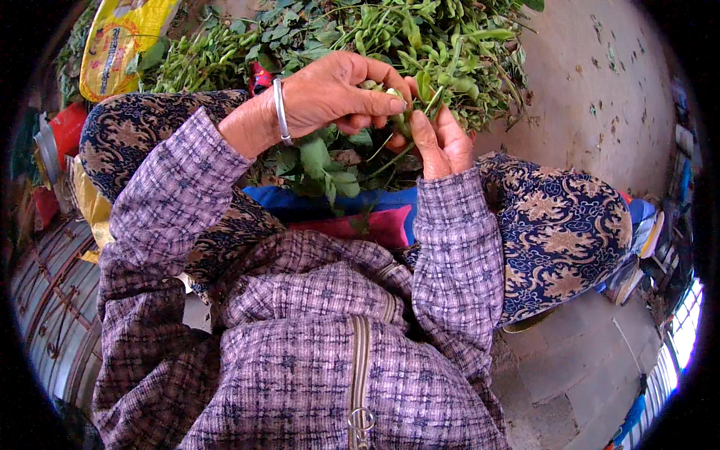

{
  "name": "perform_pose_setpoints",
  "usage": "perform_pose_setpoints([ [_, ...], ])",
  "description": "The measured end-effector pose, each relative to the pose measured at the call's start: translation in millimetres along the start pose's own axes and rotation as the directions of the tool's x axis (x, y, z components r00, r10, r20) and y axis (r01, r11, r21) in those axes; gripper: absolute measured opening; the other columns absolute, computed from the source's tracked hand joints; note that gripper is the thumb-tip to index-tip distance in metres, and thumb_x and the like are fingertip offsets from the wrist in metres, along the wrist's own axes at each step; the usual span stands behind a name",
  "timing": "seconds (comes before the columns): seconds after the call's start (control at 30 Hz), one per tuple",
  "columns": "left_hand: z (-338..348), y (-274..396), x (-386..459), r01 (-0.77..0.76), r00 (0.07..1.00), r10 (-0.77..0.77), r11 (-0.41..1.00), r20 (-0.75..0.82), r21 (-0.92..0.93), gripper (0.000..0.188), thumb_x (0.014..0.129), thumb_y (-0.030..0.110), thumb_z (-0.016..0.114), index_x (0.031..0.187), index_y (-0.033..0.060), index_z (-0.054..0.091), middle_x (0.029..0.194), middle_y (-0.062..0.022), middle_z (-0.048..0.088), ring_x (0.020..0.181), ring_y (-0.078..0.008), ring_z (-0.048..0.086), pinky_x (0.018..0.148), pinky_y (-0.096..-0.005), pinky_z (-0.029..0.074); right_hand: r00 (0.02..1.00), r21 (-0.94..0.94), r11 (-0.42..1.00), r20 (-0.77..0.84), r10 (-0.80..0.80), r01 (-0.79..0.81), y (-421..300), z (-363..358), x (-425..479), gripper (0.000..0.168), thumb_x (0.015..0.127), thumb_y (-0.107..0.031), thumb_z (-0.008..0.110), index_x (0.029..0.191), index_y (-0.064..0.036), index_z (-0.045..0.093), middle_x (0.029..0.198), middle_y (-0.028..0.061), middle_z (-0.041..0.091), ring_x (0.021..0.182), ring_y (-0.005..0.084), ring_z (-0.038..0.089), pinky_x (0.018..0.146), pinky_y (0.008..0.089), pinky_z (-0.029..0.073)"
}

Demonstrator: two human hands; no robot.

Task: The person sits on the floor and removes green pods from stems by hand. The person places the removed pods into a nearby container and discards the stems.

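Note:
My left hand (332, 93), with a silver bangle (281, 112) at the wrist, has thumb and fingers closed on green pods (394, 93) that look like soybean pods. Facing it, my right hand (441, 140) pinches a thin green plant stem (388, 164) between thumb and fingers. Leaves (323, 163) hang at the lower part of this stem, between my knees. Both hands nearly touch, and the fingers partly hide the pods. Just beyond them lies a heap of podded soybean plants (444, 56).
A yellow printed bag (115, 50) lies at the far left, near a red container (67, 130). Blue material (332, 199) and pink material (360, 225) lie between my patterned trouser legs. Leaf scraps dot the concrete floor (574, 112) at the right.

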State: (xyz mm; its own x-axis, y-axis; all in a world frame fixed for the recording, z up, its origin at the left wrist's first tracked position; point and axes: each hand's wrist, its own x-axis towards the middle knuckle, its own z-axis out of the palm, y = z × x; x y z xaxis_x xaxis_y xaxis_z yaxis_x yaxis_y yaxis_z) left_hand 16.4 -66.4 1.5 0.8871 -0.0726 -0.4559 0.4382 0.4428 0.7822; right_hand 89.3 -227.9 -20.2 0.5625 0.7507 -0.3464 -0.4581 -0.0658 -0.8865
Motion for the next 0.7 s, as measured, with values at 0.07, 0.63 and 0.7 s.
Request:
perform_pose_setpoints([
  [0.07,-1.9,0.0,0.4,0.005,1.0,-0.006,1.0,0.016,0.02,0.022,0.081,0.02,0.057,0.094,0.0025,0.054,0.06,0.0028,0.05,0.046,0.0011,0.039,0.038,-0.0116,0.025,0.999,0.041,0.999,-0.026,-0.021,0.022,3.5,0.6,0.8,0.043,0.085,-0.022,0.051,0.122,-0.002,0.04,0.103,0.0035,0.054,0.079,0.0086,0.053,0.065,0.0211,0.045],
  [0.63,22.1,8.7,-0.2,-0.061,0.997,0.064,0.995,0.033,-0.085,0.013,0.08,0.015,0.057,0.082,0.0068,0.048,0.06,0.0058,0.043,0.044,0.001,0.029,0.037,-0.0147,0.019,0.999,0.385,0.922,-0.006,0.043,-0.037,-3.0,0.7,-1.5,0.045,0.08,-0.022,0.059,0.12,-0.005,0.044,0.085,-0.0009,0.056,0.059,0.0044,0.046,0.055,0.0181,0.042],
  [0.7,22.6,9.2,-0.4,-0.074,0.996,0.079,0.991,0.04,-0.109,0.011,0.08,0.013,0.057,0.083,0.0074,0.049,0.067,0.0059,0.045,0.045,0.0014,0.029,0.038,-0.0144,0.02,0.998,0.341,0.94,-0.035,0.047,-0.032,-3.0,-1.6,-2.2,0.045,0.08,-0.023,0.059,0.119,-0.005,0.045,0.082,-0.0018,0.055,0.059,0.0042,0.045,0.055,0.0175,0.041],
])
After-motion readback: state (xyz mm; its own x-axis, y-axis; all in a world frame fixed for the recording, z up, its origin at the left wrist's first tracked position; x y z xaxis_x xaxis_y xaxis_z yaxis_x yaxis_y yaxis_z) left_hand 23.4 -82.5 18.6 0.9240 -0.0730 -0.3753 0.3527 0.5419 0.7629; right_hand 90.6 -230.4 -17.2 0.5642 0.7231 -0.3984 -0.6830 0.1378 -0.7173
